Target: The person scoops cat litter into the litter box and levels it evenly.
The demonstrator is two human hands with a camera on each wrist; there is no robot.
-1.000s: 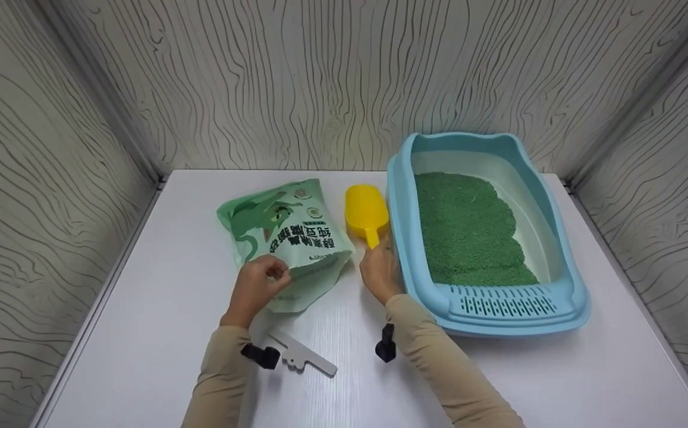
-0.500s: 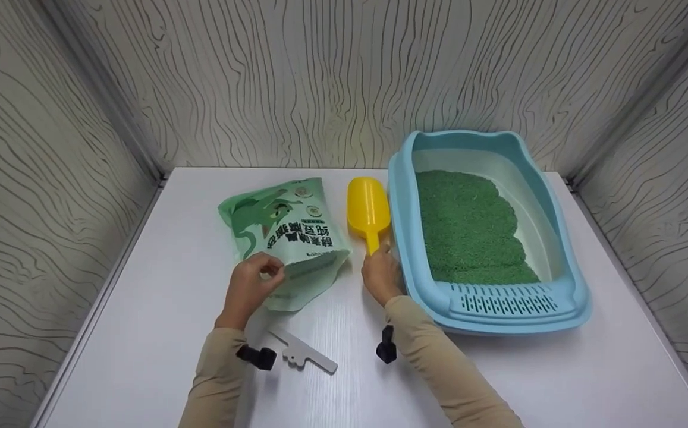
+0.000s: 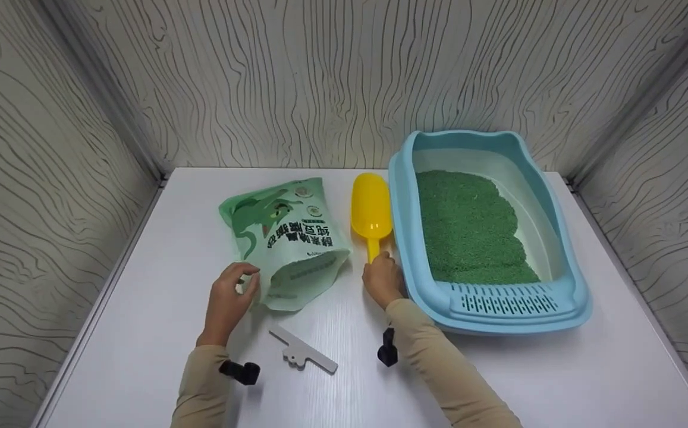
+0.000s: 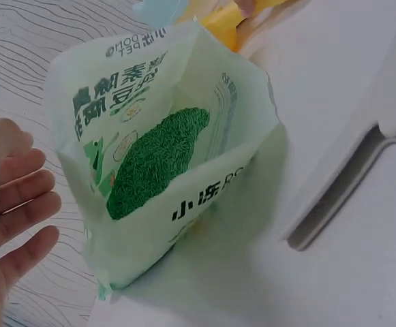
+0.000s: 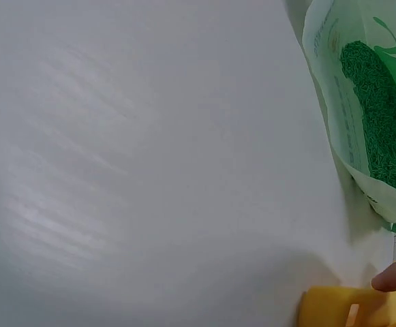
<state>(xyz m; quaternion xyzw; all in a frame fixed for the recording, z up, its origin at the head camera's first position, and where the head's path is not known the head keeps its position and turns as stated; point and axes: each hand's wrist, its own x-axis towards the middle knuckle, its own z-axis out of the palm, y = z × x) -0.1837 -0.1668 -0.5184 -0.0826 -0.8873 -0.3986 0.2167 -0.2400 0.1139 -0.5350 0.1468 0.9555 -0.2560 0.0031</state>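
Observation:
A light green bag of cat litter (image 3: 287,229) lies on the table with its mouth toward me. Green pellets (image 4: 160,160) show inside it in the left wrist view. Beside the bag's left edge is my left hand (image 3: 229,300), fingers loosely curved and holding nothing; a gap separates them from the bag in the left wrist view. My right hand (image 3: 384,279) grips the handle of a yellow scoop (image 3: 371,205), whose bowl points away from me. In the right wrist view only the end of the scoop handle (image 5: 330,308) and a fingertip show.
At the right stands a light blue litter box (image 3: 406,238), partly filled with green litter (image 3: 468,232), close against the scoop and right hand. A grey bag clip (image 3: 303,351) lies in front of the bag. Patterned walls (image 3: 272,83) enclose the table's back and sides.
My left hand has drawn back from the bag's mouth to the left and toward me, its fingers loosening. The mouth gapes wider. The right hand has shifted the scoop slightly, straightening it.

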